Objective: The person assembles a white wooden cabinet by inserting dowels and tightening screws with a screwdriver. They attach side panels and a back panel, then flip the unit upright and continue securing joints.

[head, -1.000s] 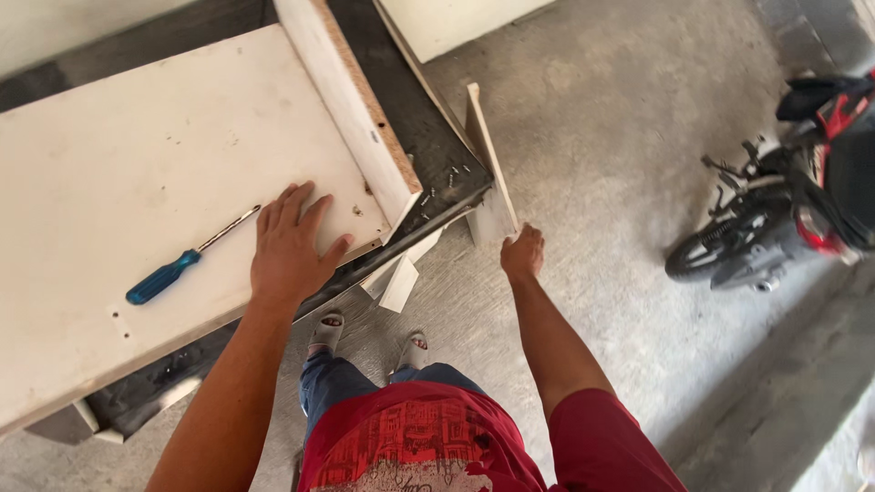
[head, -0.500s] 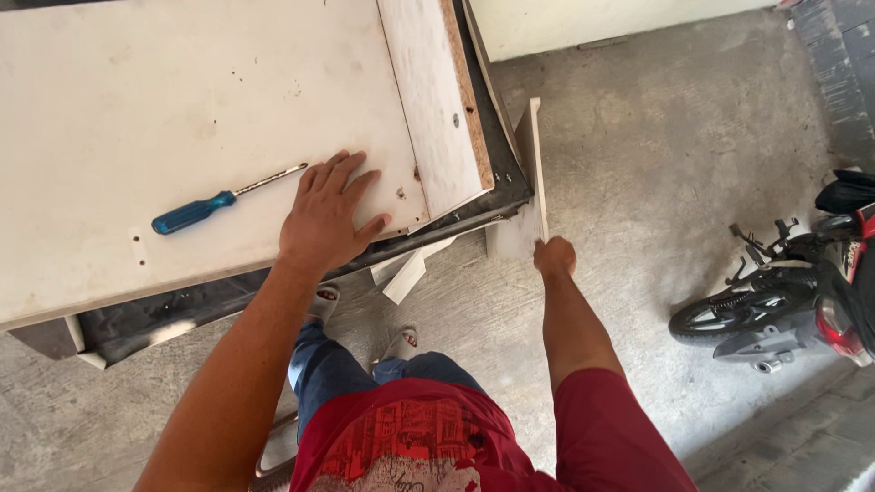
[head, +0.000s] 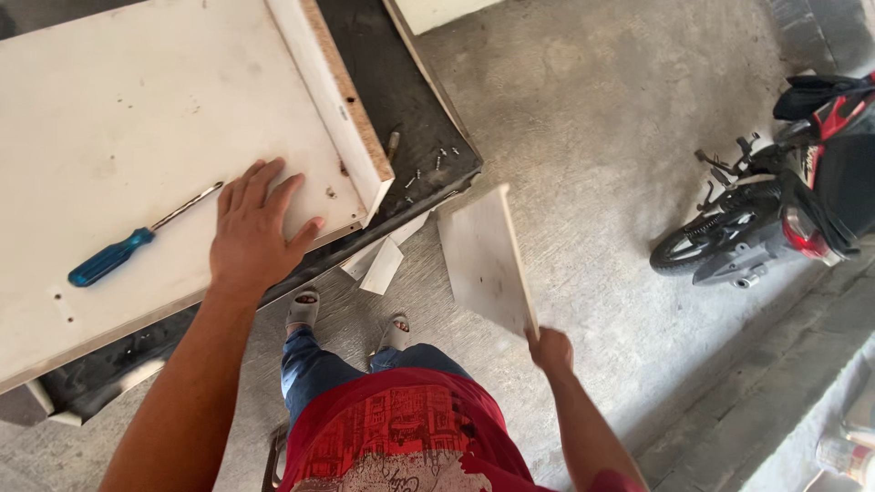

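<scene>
White flat board (head: 485,261), scuffed, clamped at its corner by right-hand fingers (head: 547,344).

packages: none in view | labels: none legible on any item | signs: none | screens: none | note: small pale container (head: 843,456) at lower right of frame, too blurred to tell if it is a package

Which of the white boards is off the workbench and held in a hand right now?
The small white panel, gripped at its lower corner by the right hand. The large white board lies flat under the left hand.
</scene>
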